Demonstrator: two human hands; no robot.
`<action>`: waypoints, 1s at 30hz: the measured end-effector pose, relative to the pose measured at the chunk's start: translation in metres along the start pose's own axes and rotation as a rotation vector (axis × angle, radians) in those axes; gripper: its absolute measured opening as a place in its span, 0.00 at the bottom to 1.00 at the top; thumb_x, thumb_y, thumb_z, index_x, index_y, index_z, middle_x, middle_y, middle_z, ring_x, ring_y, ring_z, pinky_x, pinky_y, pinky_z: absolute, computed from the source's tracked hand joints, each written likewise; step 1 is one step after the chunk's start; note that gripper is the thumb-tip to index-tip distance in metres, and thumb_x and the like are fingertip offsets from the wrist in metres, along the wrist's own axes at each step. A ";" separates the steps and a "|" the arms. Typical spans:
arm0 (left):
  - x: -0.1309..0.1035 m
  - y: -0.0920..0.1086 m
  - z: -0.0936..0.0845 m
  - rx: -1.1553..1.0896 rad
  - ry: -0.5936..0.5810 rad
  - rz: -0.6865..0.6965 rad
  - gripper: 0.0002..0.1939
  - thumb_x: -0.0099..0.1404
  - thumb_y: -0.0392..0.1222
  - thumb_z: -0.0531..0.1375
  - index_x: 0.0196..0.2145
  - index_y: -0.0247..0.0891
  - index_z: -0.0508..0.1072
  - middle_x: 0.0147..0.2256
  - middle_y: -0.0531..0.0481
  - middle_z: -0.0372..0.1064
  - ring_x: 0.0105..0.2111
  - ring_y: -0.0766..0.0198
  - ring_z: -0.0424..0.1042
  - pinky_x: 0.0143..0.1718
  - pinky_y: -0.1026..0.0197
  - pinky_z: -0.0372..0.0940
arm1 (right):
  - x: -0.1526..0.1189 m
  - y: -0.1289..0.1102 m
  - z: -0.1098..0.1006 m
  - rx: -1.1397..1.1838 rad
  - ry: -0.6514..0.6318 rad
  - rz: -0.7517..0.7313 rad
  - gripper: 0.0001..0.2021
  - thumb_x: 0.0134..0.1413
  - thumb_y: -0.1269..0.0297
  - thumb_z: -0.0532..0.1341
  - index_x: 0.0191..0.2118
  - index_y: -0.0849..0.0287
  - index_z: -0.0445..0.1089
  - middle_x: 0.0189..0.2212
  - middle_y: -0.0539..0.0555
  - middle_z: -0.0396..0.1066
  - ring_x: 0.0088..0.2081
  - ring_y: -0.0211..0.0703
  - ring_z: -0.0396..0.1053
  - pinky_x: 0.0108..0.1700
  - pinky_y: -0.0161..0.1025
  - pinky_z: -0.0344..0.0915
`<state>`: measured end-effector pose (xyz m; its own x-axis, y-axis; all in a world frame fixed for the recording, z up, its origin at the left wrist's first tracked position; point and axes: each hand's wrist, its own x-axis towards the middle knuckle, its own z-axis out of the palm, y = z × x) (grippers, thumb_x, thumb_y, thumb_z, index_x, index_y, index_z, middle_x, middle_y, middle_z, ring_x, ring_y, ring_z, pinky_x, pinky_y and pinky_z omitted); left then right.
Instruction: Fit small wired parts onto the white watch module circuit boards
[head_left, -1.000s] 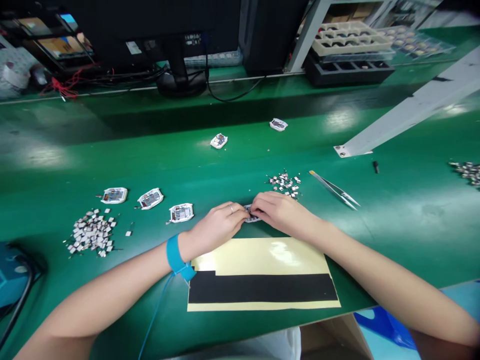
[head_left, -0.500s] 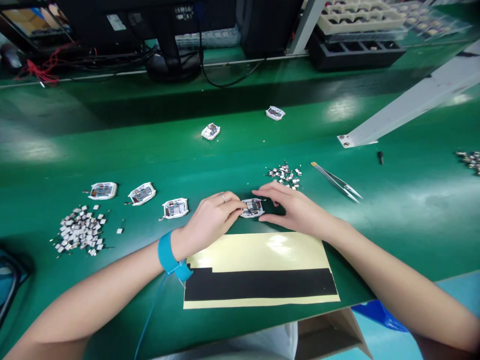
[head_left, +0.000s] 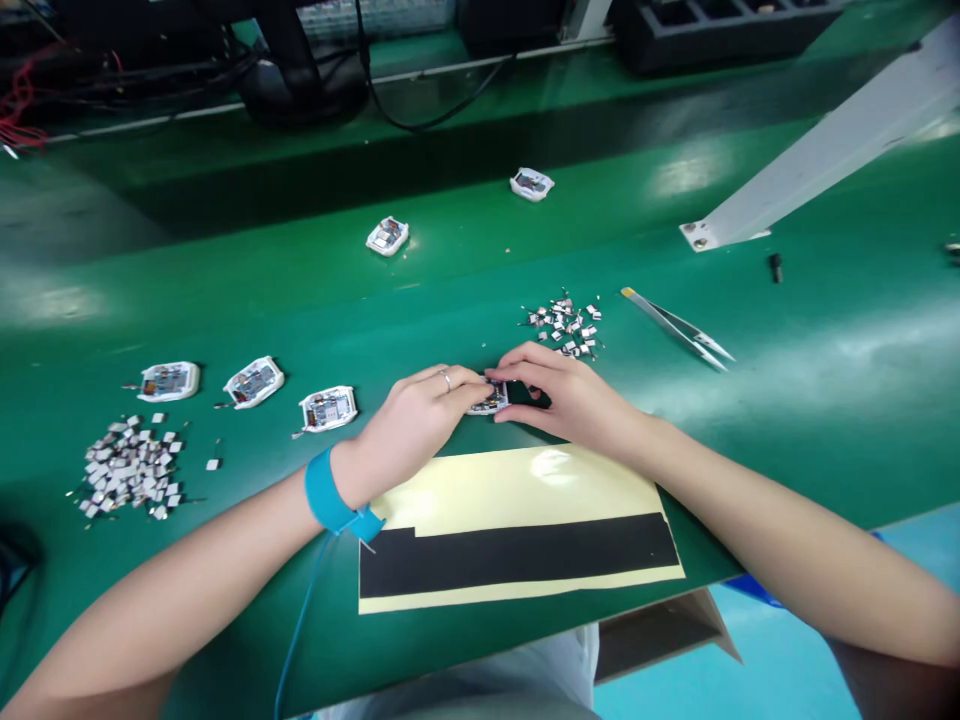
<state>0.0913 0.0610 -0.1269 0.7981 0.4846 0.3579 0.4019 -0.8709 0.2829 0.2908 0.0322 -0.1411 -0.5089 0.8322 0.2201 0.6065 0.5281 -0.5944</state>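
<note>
A small white casing with a circuit board (head_left: pixel 491 398) lies on the green table between my hands, partly covered by fingers. My left hand (head_left: pixel 431 412), with a ring and a blue wrist strap (head_left: pixel 328 492), pinches its left part with fingertips pressed together over the board. From the right, my right hand (head_left: pixel 551 392) grips the casing's upper and lower edges between fingers and thumb. Just beyond the right hand is a small pile of square wired parts (head_left: pixel 566 325). Left of my left hand lies a similar white casing (head_left: pixel 328 409).
Tweezers (head_left: pixel 679 330) lie to the right. A yellow sheet with a black strip (head_left: pixel 517 560) sits in front. More white casings (head_left: pixel 253 383) rest left and further back, beside a larger pile of square parts (head_left: pixel 133 468). A grey metal post (head_left: pixel 810 150) stands at right.
My right fingers and thumb have closed in on the casing's edges. My left hand stays at its left side, fingers further over the board. The whole view has tilted downward.
</note>
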 end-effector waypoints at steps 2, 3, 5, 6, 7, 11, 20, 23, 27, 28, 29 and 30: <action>-0.001 0.001 0.000 0.084 -0.029 0.035 0.11 0.64 0.31 0.49 0.39 0.32 0.69 0.37 0.46 0.71 0.37 0.63 0.70 0.38 0.63 0.67 | 0.000 0.000 0.000 -0.004 0.001 0.006 0.17 0.49 0.63 0.60 0.44 0.65 0.65 0.39 0.57 0.64 0.37 0.38 0.65 0.38 0.35 0.66; -0.001 0.001 0.000 0.108 -0.038 0.052 0.10 0.63 0.31 0.50 0.39 0.32 0.70 0.37 0.47 0.71 0.37 0.63 0.69 0.38 0.63 0.66 | 0.000 0.000 0.000 -0.006 0.002 0.009 0.17 0.49 0.62 0.60 0.44 0.66 0.65 0.39 0.57 0.64 0.37 0.38 0.65 0.37 0.35 0.66; 0.000 0.002 0.001 0.116 -0.054 0.074 0.09 0.62 0.31 0.52 0.38 0.32 0.70 0.35 0.47 0.70 0.37 0.63 0.69 0.39 0.63 0.66 | 0.000 0.001 0.000 -0.008 0.007 0.010 0.18 0.49 0.61 0.60 0.44 0.66 0.65 0.39 0.57 0.64 0.35 0.37 0.65 0.35 0.34 0.66; 0.001 0.003 0.001 0.113 -0.063 0.069 0.08 0.62 0.32 0.52 0.37 0.32 0.70 0.35 0.48 0.70 0.37 0.62 0.68 0.39 0.63 0.66 | 0.000 0.001 0.000 -0.009 0.009 0.009 0.18 0.49 0.61 0.60 0.44 0.67 0.66 0.39 0.57 0.64 0.34 0.37 0.65 0.34 0.34 0.65; 0.002 0.004 0.001 0.110 -0.077 0.051 0.08 0.62 0.32 0.52 0.37 0.32 0.70 0.35 0.48 0.70 0.36 0.62 0.68 0.38 0.63 0.65 | 0.000 0.001 0.000 -0.012 0.010 0.009 0.18 0.48 0.61 0.61 0.44 0.67 0.66 0.39 0.57 0.64 0.34 0.37 0.65 0.33 0.34 0.65; 0.007 0.007 0.004 0.093 -0.123 -0.053 0.10 0.64 0.34 0.50 0.35 0.34 0.71 0.35 0.48 0.68 0.35 0.62 0.66 0.36 0.61 0.64 | 0.000 0.001 -0.001 -0.039 0.006 0.019 0.18 0.48 0.61 0.61 0.44 0.67 0.66 0.38 0.56 0.64 0.34 0.36 0.64 0.33 0.33 0.64; 0.010 0.011 0.002 -0.007 -0.185 -0.136 0.12 0.64 0.34 0.48 0.36 0.36 0.71 0.36 0.48 0.66 0.35 0.63 0.64 0.35 0.62 0.60 | -0.001 0.003 0.000 0.001 0.011 0.011 0.18 0.48 0.61 0.61 0.44 0.67 0.65 0.39 0.57 0.63 0.33 0.37 0.63 0.31 0.34 0.63; 0.011 0.011 0.002 0.015 -0.182 -0.121 0.12 0.64 0.33 0.48 0.36 0.35 0.71 0.35 0.48 0.66 0.34 0.64 0.63 0.35 0.62 0.60 | -0.001 0.003 -0.001 -0.007 0.000 0.020 0.18 0.49 0.61 0.60 0.44 0.66 0.65 0.39 0.57 0.63 0.33 0.37 0.62 0.31 0.34 0.62; 0.012 0.011 0.000 0.005 -0.208 -0.126 0.11 0.64 0.32 0.49 0.36 0.35 0.71 0.35 0.49 0.67 0.35 0.64 0.65 0.36 0.62 0.61 | -0.001 0.002 0.000 -0.013 -0.001 0.022 0.17 0.49 0.61 0.61 0.43 0.66 0.66 0.38 0.56 0.63 0.32 0.36 0.61 0.30 0.33 0.61; 0.012 0.011 -0.001 -0.005 -0.188 -0.129 0.10 0.63 0.33 0.50 0.35 0.36 0.71 0.35 0.49 0.68 0.35 0.64 0.66 0.36 0.62 0.62 | -0.001 0.002 0.000 -0.012 0.000 0.023 0.17 0.49 0.61 0.61 0.43 0.66 0.66 0.38 0.56 0.63 0.32 0.36 0.61 0.30 0.33 0.61; 0.011 0.010 -0.001 -0.010 -0.153 -0.125 0.09 0.63 0.33 0.51 0.35 0.36 0.71 0.35 0.50 0.69 0.35 0.65 0.67 0.36 0.63 0.62 | -0.001 0.002 0.000 -0.013 0.002 0.023 0.17 0.49 0.61 0.61 0.44 0.66 0.66 0.39 0.56 0.63 0.31 0.35 0.61 0.30 0.32 0.61; 0.010 0.010 -0.002 -0.002 -0.110 -0.112 0.08 0.63 0.34 0.52 0.35 0.36 0.71 0.34 0.51 0.70 0.34 0.66 0.68 0.36 0.64 0.63 | -0.001 0.002 0.001 -0.015 0.004 0.023 0.17 0.48 0.62 0.61 0.44 0.66 0.66 0.39 0.57 0.63 0.31 0.35 0.62 0.30 0.32 0.61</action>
<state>0.1024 0.0572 -0.1191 0.7928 0.5664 0.2250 0.4901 -0.8119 0.3170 0.2925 0.0323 -0.1432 -0.4925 0.8447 0.2095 0.6269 0.5113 -0.5879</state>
